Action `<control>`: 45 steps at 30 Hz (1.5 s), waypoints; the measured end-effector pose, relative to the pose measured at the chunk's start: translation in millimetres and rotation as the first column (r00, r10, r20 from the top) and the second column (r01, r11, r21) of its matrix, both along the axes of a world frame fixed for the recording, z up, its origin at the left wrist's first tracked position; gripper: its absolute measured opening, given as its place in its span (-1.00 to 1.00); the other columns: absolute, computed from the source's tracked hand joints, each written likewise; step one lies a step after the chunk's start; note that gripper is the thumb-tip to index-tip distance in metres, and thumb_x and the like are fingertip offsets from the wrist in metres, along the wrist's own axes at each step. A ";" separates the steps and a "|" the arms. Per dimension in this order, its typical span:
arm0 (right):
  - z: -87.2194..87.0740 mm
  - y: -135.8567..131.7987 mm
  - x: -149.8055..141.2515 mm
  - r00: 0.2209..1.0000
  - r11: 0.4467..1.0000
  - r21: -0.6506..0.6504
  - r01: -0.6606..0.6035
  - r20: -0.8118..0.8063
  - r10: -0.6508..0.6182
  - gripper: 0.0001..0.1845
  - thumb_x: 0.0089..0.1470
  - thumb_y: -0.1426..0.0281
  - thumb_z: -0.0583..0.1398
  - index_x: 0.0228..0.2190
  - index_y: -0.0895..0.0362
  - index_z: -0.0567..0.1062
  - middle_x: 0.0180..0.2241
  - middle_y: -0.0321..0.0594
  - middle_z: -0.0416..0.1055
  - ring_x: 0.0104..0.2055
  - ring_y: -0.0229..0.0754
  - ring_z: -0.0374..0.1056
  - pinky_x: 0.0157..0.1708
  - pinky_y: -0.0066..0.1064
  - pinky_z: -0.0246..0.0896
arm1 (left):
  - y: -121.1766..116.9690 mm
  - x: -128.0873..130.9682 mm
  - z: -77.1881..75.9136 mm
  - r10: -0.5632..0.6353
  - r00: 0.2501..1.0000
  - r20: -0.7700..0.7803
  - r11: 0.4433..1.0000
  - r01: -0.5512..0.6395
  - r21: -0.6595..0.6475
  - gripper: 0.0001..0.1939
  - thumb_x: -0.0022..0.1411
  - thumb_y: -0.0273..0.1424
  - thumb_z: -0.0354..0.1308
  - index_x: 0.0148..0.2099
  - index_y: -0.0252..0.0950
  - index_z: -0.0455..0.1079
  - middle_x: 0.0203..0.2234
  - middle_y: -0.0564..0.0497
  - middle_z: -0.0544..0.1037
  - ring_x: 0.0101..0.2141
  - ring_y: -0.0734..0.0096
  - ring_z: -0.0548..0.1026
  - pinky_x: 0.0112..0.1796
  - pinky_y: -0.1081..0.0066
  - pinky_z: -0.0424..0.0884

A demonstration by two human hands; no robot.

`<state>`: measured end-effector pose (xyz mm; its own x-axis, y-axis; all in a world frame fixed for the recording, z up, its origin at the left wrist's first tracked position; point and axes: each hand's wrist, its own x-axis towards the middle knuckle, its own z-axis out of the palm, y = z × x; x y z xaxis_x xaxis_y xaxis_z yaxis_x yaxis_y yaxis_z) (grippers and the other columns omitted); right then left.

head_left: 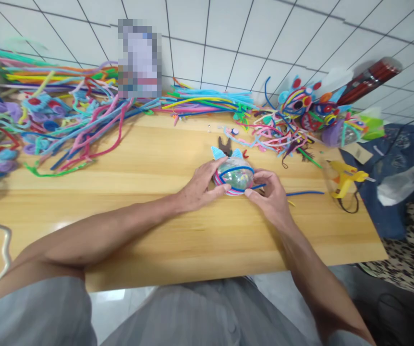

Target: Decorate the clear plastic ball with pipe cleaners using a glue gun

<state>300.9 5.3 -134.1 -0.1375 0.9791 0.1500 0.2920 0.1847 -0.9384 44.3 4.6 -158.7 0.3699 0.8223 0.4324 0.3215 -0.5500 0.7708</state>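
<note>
A clear plastic ball [235, 174] with coloured bits inside lies on the wooden table [149, 158]. It is wrapped with pink and blue pipe cleaners and has two light-blue ears on top. My left hand [201, 185] cups its left side, fingers curled against it. My right hand [270, 192] pinches the dark blue pipe cleaner [302, 193] at the ball's lower right; the cleaner's free end trails right across the table.
Heaps of loose pipe cleaners [70, 115] cover the back and left of the table. Finished colourful figures [311, 110] stand at the back right. A yellow glue gun [344, 178] lies near the right edge, small dark pliers [225, 144] behind the ball.
</note>
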 end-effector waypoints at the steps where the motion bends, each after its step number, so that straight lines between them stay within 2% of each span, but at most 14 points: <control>1: -1.1 -0.5 -1.3 1.000 1.000 -0.020 0.004 -0.010 -0.004 -0.54 -0.05 0.27 0.47 -0.12 -0.04 0.47 -0.04 -0.23 0.48 -0.06 -0.07 0.44 0.04 -0.13 0.36 | 0.1 -0.6 -0.1 -0.005 1.000 0.001 1.000 0.005 0.000 -0.23 0.46 -0.08 0.17 0.54 -0.24 0.02 0.39 -0.33 0.31 0.37 -0.04 0.33 0.35 -0.05 0.27; 7: -6.7 0.7 -2.7 0.998 0.998 -0.067 0.004 -0.056 -0.008 -0.41 -0.04 0.17 0.48 -0.01 -0.03 0.43 -0.04 -0.18 0.53 0.02 -0.02 0.48 0.14 -0.03 0.39 | 0.0 -0.6 -0.9 -0.015 1.000 0.019 1.000 0.015 0.010 -0.21 0.45 -0.08 0.19 0.54 -0.21 0.01 0.39 -0.32 0.32 0.36 -0.04 0.35 0.34 -0.05 0.30; 14: -14.9 3.9 1.5 0.998 1.000 -0.020 -0.019 -0.060 0.018 -0.35 -0.02 0.10 0.48 0.05 -0.02 0.43 -0.01 -0.13 0.55 0.02 -0.02 0.50 0.07 -0.08 0.46 | -0.7 2.0 -1.2 -0.005 1.000 0.025 1.000 0.006 -0.012 -0.21 0.43 -0.04 0.19 0.52 -0.23 0.05 0.41 -0.31 0.30 0.39 -0.08 0.31 0.37 -0.10 0.26; 20: -17.4 5.7 1.7 0.997 0.999 -0.016 -0.039 -0.065 0.038 -0.37 0.01 0.08 0.47 0.05 0.00 0.45 -0.01 -0.11 0.56 0.03 0.00 0.51 0.12 -0.05 0.44 | -3.2 8.0 -4.7 0.097 0.992 0.085 0.994 -0.094 -0.047 -0.14 0.37 0.06 0.22 0.48 -0.30 0.06 0.34 -0.36 0.32 0.34 -0.09 0.34 0.33 -0.08 0.30; 25: -17.9 9.1 2.6 0.998 1.000 -0.005 -0.028 -0.060 0.027 -0.34 -0.02 0.04 0.48 0.04 0.00 0.47 -0.02 -0.11 0.58 0.03 0.02 0.52 0.13 -0.03 0.43 | -8.9 14.8 -1.9 0.227 0.966 0.127 0.970 -0.236 0.061 -0.36 0.38 0.00 0.23 0.27 -0.31 0.20 0.10 -0.29 0.41 0.14 0.01 0.42 0.17 -0.03 0.44; 28: -17.6 10.9 3.6 0.999 1.000 -0.006 -0.026 -0.039 0.026 -0.29 -0.04 -0.01 0.48 0.07 -0.01 0.48 0.01 -0.10 0.58 0.05 0.06 0.51 0.12 0.01 0.43 | -9.7 17.0 0.8 0.229 0.961 0.153 0.967 -0.243 0.079 -0.49 0.41 -0.06 0.21 0.18 -0.29 0.22 0.03 -0.24 0.42 0.08 0.03 0.42 0.10 -0.01 0.48; 37: -21.0 8.6 5.5 0.997 0.996 0.052 0.071 -0.008 -0.071 -0.30 -0.10 -0.04 0.49 0.03 -0.04 0.53 -0.02 -0.14 0.59 0.03 0.10 0.51 0.09 0.04 0.42 | -7.7 19.1 3.5 0.177 0.965 0.191 0.977 -0.196 0.084 -0.71 0.51 -0.18 0.10 0.11 -0.21 0.21 0.09 -0.23 0.42 0.12 0.05 0.46 0.11 0.04 0.50; 45: -24.1 7.4 -1.3 0.996 0.995 0.053 0.088 -0.001 -0.088 -0.31 -0.07 -0.04 0.48 0.02 -0.02 0.51 -0.03 -0.12 0.59 -0.01 0.07 0.51 0.05 -0.01 0.45 | -5.4 18.5 2.5 0.198 0.960 0.196 0.976 -0.212 0.053 -0.70 0.51 -0.18 0.10 0.11 -0.27 0.26 0.10 -0.28 0.45 0.16 0.06 0.47 0.16 0.02 0.48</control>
<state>299.6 12.7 -158.2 -0.0511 0.9781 0.2020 0.3111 0.2077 -0.9274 62.8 -0.8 -156.1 0.1031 0.8358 0.5393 0.2860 -0.5442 0.7887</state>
